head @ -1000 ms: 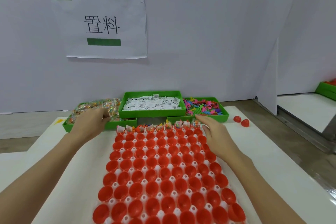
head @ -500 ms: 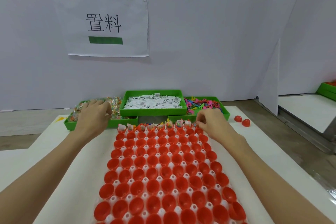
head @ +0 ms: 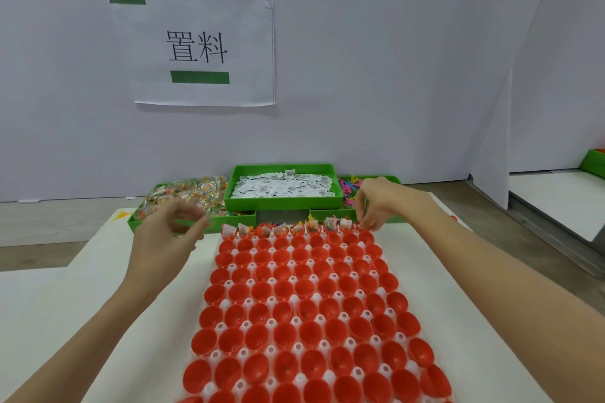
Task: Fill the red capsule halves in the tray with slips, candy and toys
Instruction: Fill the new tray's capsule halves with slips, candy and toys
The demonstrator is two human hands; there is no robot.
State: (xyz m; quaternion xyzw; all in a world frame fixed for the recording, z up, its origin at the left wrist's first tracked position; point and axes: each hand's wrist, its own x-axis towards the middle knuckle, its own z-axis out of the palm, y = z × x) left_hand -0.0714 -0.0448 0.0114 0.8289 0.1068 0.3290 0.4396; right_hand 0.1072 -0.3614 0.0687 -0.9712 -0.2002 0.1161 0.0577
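Hands [head: 163,239] perhaps over three bins [head: 281,203]

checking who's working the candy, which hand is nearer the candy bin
Left. The left hand hovers right at the candy bin's front edge; the right hand is across the tray, by the toy bin.

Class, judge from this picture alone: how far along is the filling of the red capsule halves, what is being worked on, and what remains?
Done: only the far row of the tray shows slips and colourful bits poking out. In hand: the right hand pinches at that row's right end, and the left hand hovers by the candy bin, fingers curled; whether it holds anything is unclear. Left: all nearer rows of red capsule halves look empty.
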